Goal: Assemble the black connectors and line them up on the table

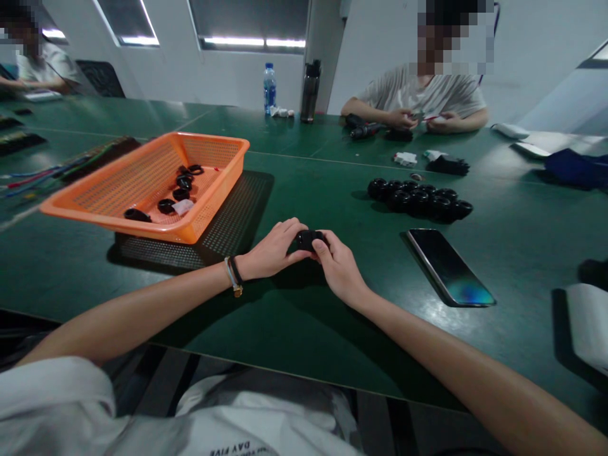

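Observation:
Just above the green table (304, 342), a small black rounded part (308, 239) is gripped from both sides. My left hand (275, 248) pinches its left end between thumb and fingers. On the other side, my right hand (341, 265) closes round it, thumb on the near face. The fingers cover much of the part, so its exact kind is unclear. To the left stands an orange plastic basket (216, 190) with several black ring-like parts (183, 193) and a whitish scrap inside. Beyond my right hand, several glossy black round parts (420, 197) sit grouped in rows.
A smartphone (449, 266) lies right of my hands. Across the table a person (422, 95) handles small items beside a dark power tool (363, 128). A water bottle (269, 88) and a dark tumbler (310, 92) stand at the back. Cables (61, 168) lie left, beyond the basket.

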`<control>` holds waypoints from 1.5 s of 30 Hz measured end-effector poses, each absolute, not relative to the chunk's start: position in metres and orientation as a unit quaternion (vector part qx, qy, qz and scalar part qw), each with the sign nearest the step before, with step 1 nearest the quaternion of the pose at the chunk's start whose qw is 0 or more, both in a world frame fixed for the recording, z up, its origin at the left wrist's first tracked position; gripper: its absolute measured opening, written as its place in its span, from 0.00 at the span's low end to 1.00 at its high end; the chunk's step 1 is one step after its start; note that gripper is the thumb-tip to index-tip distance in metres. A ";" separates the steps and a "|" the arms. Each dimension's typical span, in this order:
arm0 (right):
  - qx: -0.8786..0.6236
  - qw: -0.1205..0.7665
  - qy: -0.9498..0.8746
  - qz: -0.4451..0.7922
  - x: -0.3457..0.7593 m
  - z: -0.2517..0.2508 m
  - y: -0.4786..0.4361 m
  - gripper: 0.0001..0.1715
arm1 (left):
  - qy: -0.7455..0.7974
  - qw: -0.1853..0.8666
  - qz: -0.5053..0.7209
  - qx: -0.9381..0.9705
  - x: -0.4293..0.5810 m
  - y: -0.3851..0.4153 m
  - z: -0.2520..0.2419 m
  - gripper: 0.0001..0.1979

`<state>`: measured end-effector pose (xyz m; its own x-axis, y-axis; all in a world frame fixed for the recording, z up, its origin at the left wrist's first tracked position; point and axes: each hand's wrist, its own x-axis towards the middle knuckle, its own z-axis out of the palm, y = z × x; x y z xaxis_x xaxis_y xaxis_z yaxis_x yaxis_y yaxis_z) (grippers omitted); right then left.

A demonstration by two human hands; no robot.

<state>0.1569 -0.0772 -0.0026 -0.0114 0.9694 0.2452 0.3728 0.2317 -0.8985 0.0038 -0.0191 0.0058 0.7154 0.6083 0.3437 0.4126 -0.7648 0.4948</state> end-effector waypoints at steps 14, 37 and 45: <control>-0.481 0.407 -0.763 0.144 0.179 -0.004 -0.059 0.24 | 0.339 0.274 0.293 0.851 0.007 -0.015 0.004 0.13; -0.605 0.328 -0.715 -0.123 0.237 -0.002 -0.017 0.14 | 0.286 0.195 0.215 0.913 0.008 -0.017 0.000 0.11; -0.697 0.264 -0.651 -0.143 0.277 0.006 0.009 0.10 | 0.254 0.151 0.174 0.939 0.008 -0.016 0.001 0.11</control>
<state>0.2766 0.0090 0.0061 0.1120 0.8324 0.5428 0.9832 -0.0138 -0.1817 0.0080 -0.0164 0.0014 0.8106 0.5297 0.2496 0.4249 -0.8254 0.3718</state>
